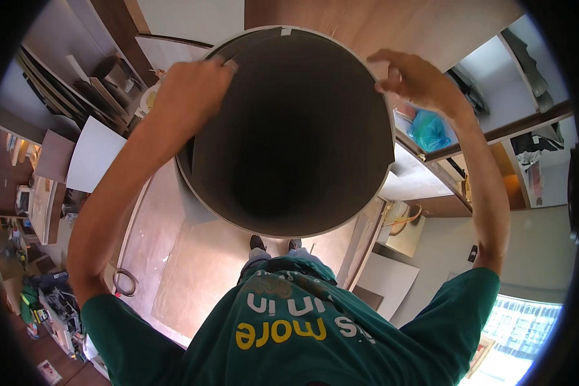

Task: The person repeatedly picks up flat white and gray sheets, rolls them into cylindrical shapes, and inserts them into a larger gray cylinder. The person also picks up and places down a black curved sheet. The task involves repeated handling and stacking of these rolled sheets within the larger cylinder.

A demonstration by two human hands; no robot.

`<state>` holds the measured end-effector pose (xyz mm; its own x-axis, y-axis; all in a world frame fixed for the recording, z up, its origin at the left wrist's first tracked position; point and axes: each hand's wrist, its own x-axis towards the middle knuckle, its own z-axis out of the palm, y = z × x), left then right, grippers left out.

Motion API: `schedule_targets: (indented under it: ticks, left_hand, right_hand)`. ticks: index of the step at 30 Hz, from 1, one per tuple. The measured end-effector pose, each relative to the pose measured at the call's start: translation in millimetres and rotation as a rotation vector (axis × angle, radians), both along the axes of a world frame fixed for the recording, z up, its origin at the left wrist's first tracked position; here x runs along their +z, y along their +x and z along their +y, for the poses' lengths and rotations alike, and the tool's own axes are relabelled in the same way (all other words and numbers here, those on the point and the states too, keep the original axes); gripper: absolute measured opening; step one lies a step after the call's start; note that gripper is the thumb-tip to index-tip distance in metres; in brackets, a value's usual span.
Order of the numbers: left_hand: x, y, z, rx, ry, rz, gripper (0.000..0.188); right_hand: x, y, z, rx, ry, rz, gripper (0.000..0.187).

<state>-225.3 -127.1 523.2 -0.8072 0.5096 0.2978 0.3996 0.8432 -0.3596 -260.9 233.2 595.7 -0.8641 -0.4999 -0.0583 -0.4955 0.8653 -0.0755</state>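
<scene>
A large roll of dark sheet [296, 199], seen from above as a wide open cylinder with a thin pale rim, stands upright in front of me. My left hand [190, 93] is at its upper left rim, fingers curled and closed over the sheet's edge, the fingertips slightly blurred. On the opposite side my right hand [418, 83] is at the upper right rim. Its fingers are bent but apart, with the tips close to the edge; whether they touch it I cannot tell. A small light patch [286, 31] sits on the far rim. Deep shadow hides the roll's bottom.
Shelves [521, 128] with a blue plastic bag [429, 130] stand at the right. Leaning boards and a white panel [94, 154] are on the left. A coil [125, 282] lies on the floor at lower left, and a bright window [521, 334] is at lower right.
</scene>
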Motion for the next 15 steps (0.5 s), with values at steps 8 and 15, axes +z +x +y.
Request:
schedule_targets:
  ticks: [8, 15]
  left_hand:
    - [9.1, -63.0, -15.2, 0.060, 0.421, -0.477, 0.075]
    - [14.8, -59.4, 17.4, 0.098, 0.325, -0.530, 0.058]
  right_hand:
    - [24.8, -39.3, -8.2, -0.277, -0.027, -0.544, 0.044]
    - [16.9, -63.5, 2.9, -0.326, 0.095, -0.626, 0.019]
